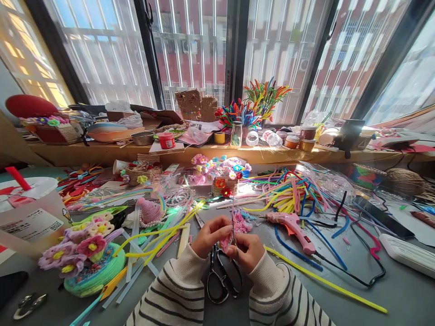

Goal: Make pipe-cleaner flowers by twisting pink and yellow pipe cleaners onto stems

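My left hand point(210, 235) and my right hand point(248, 251) meet over the grey table point(401, 290), both closed on a small pink pipe-cleaner flower point(227, 241) with a thin stem rising from it. Striped sleeves cover both wrists. Black scissors point(220, 278) lie on the table right under my hands. More pink pieces point(242, 223) lie just beyond my fingers. A pink glue gun point(292, 226) rests to the right of my right hand, its black cord trailing off right.
A heap of coloured pipe cleaners point(292, 190) lies behind the glue gun. At the left stand a flower-topped round box point(88, 267) and a lidded drink cup point(30, 213). A small flower basket point(224, 181) sits ahead. The window ledge point(204, 154) holds jars and clutter.
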`<move>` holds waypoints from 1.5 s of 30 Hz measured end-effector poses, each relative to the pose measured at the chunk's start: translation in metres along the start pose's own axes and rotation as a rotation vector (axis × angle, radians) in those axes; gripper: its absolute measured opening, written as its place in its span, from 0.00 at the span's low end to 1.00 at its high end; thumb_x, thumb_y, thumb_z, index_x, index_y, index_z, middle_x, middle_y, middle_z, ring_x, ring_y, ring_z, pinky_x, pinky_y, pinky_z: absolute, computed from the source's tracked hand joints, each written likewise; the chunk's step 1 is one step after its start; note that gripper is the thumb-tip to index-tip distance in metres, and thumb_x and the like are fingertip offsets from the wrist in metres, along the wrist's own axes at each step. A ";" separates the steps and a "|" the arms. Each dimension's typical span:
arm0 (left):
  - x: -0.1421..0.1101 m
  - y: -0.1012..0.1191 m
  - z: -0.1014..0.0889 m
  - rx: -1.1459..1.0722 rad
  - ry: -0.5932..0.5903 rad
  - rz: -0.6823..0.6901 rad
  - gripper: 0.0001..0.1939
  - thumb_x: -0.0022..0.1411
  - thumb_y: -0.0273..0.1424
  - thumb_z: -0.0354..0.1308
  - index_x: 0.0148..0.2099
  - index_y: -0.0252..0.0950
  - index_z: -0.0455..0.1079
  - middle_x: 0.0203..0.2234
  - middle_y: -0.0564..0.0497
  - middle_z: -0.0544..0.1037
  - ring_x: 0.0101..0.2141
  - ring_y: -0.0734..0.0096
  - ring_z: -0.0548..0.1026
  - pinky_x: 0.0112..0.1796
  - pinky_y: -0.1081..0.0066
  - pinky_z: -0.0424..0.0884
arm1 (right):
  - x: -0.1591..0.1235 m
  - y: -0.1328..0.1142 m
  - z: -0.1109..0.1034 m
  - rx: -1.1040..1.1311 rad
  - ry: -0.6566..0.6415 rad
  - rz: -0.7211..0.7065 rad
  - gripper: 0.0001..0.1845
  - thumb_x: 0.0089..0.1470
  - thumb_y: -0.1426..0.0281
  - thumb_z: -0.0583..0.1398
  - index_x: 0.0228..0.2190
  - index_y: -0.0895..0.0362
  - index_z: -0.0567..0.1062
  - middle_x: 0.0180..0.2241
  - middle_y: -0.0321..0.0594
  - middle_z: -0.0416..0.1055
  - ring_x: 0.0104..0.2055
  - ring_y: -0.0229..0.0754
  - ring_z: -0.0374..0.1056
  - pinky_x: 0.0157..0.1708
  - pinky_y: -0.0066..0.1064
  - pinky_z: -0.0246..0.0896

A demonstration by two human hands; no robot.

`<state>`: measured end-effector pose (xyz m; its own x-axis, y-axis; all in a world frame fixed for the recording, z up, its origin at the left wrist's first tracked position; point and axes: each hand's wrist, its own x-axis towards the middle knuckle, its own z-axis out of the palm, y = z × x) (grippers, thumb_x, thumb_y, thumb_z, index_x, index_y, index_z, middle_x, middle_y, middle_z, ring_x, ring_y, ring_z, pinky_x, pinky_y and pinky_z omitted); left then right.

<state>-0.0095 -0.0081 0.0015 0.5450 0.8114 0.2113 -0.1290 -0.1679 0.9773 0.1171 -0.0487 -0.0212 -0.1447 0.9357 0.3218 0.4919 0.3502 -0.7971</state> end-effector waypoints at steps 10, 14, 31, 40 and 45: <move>-0.001 0.004 0.002 -0.003 0.007 -0.009 0.11 0.48 0.33 0.52 0.20 0.33 0.57 0.15 0.58 0.59 0.18 0.81 0.56 0.21 0.77 0.53 | 0.000 0.001 0.002 0.017 0.006 -0.003 0.30 0.37 0.44 0.46 0.09 0.58 0.57 0.11 0.29 0.45 0.15 0.30 0.42 0.14 0.24 0.35; 0.000 0.003 0.001 -0.013 0.006 0.002 0.11 0.48 0.33 0.53 0.20 0.33 0.57 0.14 0.57 0.59 0.18 0.81 0.57 0.21 0.77 0.53 | 0.000 0.003 0.002 -0.006 0.020 -0.006 0.28 0.38 0.47 0.50 0.09 0.58 0.57 0.10 0.29 0.47 0.15 0.30 0.43 0.14 0.24 0.36; 0.000 0.001 0.000 -0.026 0.047 0.000 0.12 0.48 0.33 0.53 0.20 0.33 0.56 0.13 0.59 0.59 0.15 0.83 0.57 0.18 0.77 0.53 | 0.000 0.001 0.000 -0.071 0.041 -0.005 0.35 0.40 0.43 0.42 0.11 0.61 0.66 0.10 0.31 0.50 0.15 0.30 0.46 0.15 0.24 0.39; 0.001 0.002 0.002 -0.091 0.016 -0.036 0.12 0.44 0.34 0.54 0.19 0.34 0.55 0.14 0.58 0.58 0.17 0.81 0.56 0.20 0.76 0.52 | -0.001 -0.004 0.002 -0.121 0.033 0.000 0.29 0.40 0.46 0.47 0.09 0.59 0.58 0.10 0.29 0.46 0.15 0.29 0.44 0.15 0.24 0.35; 0.001 -0.004 -0.002 -0.104 0.052 -0.080 0.12 0.44 0.36 0.54 0.20 0.34 0.56 0.13 0.59 0.58 0.16 0.82 0.55 0.19 0.77 0.51 | 0.001 0.002 0.003 -0.106 0.078 -0.065 0.26 0.41 0.53 0.52 0.07 0.58 0.53 0.10 0.28 0.47 0.14 0.29 0.43 0.14 0.23 0.37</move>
<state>-0.0095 -0.0054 -0.0022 0.5137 0.8482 0.1291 -0.1733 -0.0448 0.9839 0.1157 -0.0464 -0.0240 -0.1141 0.9037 0.4126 0.5720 0.3994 -0.7165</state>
